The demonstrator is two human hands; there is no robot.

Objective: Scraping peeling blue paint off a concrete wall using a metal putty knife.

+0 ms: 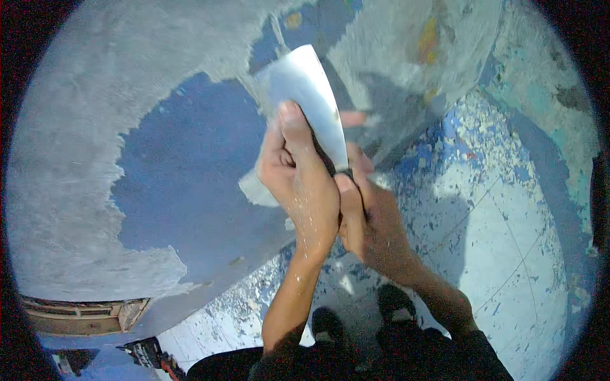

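Note:
A scraper with a wide, shiny metal blade (310, 95) is held up in front of me, its broad edge pointing away. My right hand (371, 209) is closed around its dark handle below the blade. Against the blade's left side rests my left hand (305, 176), the thumb lying on the metal face and the other fingers partly hidden behind it. White specks dot the left hand and wrist. Beyond the hands is a wall with blue paint (190, 166) surrounded by rough, scraped grey areas (71, 166).
Paint flakes lie over the pale floor (500, 266) at the wall's foot. My dark shoes (395, 305) stand below my hands. A wooden frame (86, 314) is set low at the left, with dark and red items (152, 355) near it. More patchy wall (538, 85) rises at the right.

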